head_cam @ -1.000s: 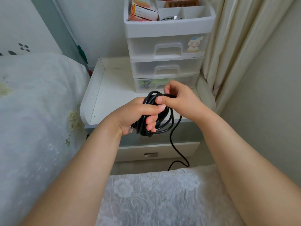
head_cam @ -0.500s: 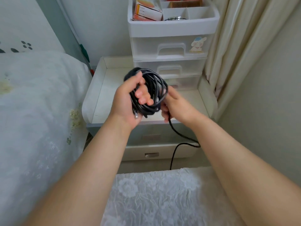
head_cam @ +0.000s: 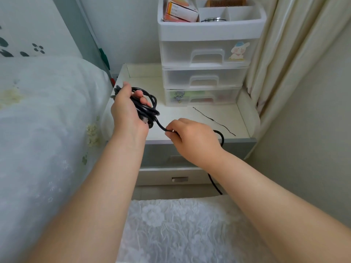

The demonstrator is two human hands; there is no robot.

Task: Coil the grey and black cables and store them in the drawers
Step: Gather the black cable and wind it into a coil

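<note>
My left hand (head_cam: 126,111) grips a bundle of coiled black cable (head_cam: 150,106) over the left side of the white nightstand (head_cam: 190,114); a clear plug end pokes out below my palm. From the coil a loose strand runs to my right hand (head_cam: 191,137), which pinches it near the nightstand's front edge. The rest of the cable (head_cam: 215,184) drops behind my right wrist toward the floor. A clear plastic drawer unit (head_cam: 205,73) with three shut drawers stands at the back of the nightstand. No grey cable is in view.
A thin black thread or tie (head_cam: 213,120) lies on the nightstand's right part. An open tray (head_cam: 209,25) with boxes tops the drawer unit. The nightstand's own drawer (head_cam: 180,177) is shut. The bed (head_cam: 47,130) is left, a curtain (head_cam: 275,54) right, white lace fabric (head_cam: 180,230) below.
My left hand carried the coil down and to the left. My right hand left the coil and slid out along the loose strand, now pinching it lower right.
</note>
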